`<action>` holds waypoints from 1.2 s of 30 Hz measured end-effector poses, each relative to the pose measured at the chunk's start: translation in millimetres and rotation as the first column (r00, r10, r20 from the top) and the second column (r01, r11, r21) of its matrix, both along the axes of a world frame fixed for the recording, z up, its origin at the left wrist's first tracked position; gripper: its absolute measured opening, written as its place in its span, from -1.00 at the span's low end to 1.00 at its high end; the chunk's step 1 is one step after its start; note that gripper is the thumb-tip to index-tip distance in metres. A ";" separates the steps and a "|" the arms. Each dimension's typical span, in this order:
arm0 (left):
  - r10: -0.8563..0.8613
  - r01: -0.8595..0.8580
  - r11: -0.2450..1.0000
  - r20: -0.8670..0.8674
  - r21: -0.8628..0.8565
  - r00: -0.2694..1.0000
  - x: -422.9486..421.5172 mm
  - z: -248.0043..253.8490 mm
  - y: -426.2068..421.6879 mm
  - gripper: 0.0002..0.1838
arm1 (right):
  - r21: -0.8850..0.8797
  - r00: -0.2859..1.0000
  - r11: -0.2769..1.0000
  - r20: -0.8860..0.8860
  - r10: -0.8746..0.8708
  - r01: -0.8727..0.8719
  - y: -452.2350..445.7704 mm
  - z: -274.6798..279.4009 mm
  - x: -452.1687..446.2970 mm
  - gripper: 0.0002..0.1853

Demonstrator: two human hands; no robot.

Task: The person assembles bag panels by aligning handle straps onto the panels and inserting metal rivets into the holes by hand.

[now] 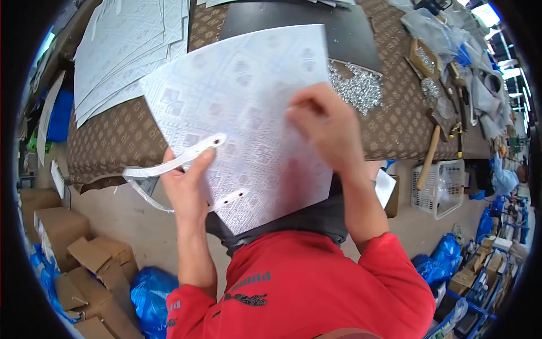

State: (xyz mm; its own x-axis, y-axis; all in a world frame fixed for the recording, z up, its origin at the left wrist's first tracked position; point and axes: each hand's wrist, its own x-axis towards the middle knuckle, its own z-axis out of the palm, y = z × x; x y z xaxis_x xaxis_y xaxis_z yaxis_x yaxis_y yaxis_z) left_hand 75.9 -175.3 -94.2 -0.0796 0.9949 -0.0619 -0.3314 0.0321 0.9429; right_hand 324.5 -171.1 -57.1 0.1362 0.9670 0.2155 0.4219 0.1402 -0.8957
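Note:
A silvery-white patterned sheet (243, 107) is tilted up in front of me, its lower end near my lap. My left hand (186, 181) grips its left edge, the thumb pressing a white handle strap (195, 151) against it. The strap loops out to the left; its two ends lie on the sheet and show dark holes. Over the right part of the sheet, my right hand (324, 121) is closed in a pinch and slightly blurred. Whatever may be between its fingertips is too small to make out. Beyond that hand lies a heap of small silvery metal pieces (358, 87).
Similar sheets (124, 56) are stacked on the brown patterned tablecloth (395, 127) at left. A dark board (293, 20) lies behind. At right are a hammer (430, 155) with a wooden handle and a white basket (437, 189). Cardboard boxes (101, 277) stand on the floor at left.

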 end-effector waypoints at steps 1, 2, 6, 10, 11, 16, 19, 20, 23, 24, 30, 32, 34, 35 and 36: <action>0.012 -0.011 0.999 0.012 -0.038 1.000 -4.9 -1.5 1.5 -0.47 | 0.055 0.985 0.992 0.124 -0.119 0.113 0.7 -0.7 22.1 -0.77; 0.029 -0.027 0.997 0.021 -0.071 0.999 -9.9 -2.4 2.8 -0.46 | 0.097 0.948 0.982 0.264 -0.180 0.160 2.5 -4.8 46.5 -0.76; 0.067 -0.059 0.991 0.056 -0.122 0.996 -11.9 1.1 6.0 -0.42 | 0.167 0.757 0.971 0.609 -0.236 0.168 2.9 -23.5 117.2 -0.77; 0.047 -0.036 0.992 0.080 -0.123 0.996 -9.7 -1.8 9.4 -0.43 | 0.048 0.730 0.981 0.662 -0.170 0.186 1.0 -26.1 133.5 -0.80; 0.043 -0.033 0.992 0.077 -0.124 0.996 -10.4 -1.4 10.4 -0.43 | 0.034 0.742 0.982 0.650 -0.163 0.186 1.7 -27.4 135.0 -0.80; -0.011 0.025 0.992 0.114 -0.123 0.993 -13.1 6.2 15.0 -0.46 | 0.080 0.783 0.968 0.574 -0.240 0.238 1.0 -30.0 138.8 -0.82; -0.062 0.074 0.988 0.097 -0.133 0.993 -13.1 11.5 21.4 -0.49 | 0.080 0.781 0.977 0.590 -0.205 0.196 0.0 -24.2 131.1 -0.84; -0.068 0.080 0.990 0.098 -0.118 0.993 -13.2 13.3 22.8 -0.49 | 0.068 0.780 0.981 0.598 -0.184 0.180 1.0 -21.9 128.2 -0.84; -0.077 0.086 0.993 0.108 -0.076 0.991 -10.9 17.2 25.1 -0.45 | 0.088 0.739 0.985 0.653 -0.168 0.147 6.7 -31.6 130.6 -0.84; -0.116 0.125 0.990 0.109 -0.071 0.987 -9.4 18.4 23.4 -0.45 | 0.084 0.715 0.986 0.680 -0.162 0.144 3.9 -37.4 133.7 -0.84; -0.073 0.076 0.997 -0.096 0.031 0.993 -10.3 9.2 27.4 -0.33 | 0.154 0.674 0.966 0.693 -0.255 0.206 3.6 -38.2 138.5 -0.76; -0.117 0.115 0.993 -0.073 -0.028 0.990 -11.0 2.9 30.3 -0.33 | 0.231 0.680 0.953 0.668 -0.301 0.196 3.8 -40.0 141.4 -0.74; -0.098 0.091 0.992 -0.071 -0.086 0.993 -15.1 -4.5 35.8 -0.33 | 0.275 0.717 0.902 0.548 -0.431 0.332 6.8 -44.6 140.7 -0.74; -0.050 0.038 0.993 -0.108 -0.112 0.993 -16.7 -10.3 37.6 -0.49 | 0.278 0.709 0.894 0.545 -0.448 0.352 6.4 -42.6 141.2 -0.74; 0.003 -0.022 0.991 -0.144 -0.135 0.990 -17.5 -16.1 39.4 -0.62 | 0.245 0.757 0.892 0.471 -0.452 0.380 6.9 -40.1 141.9 -0.76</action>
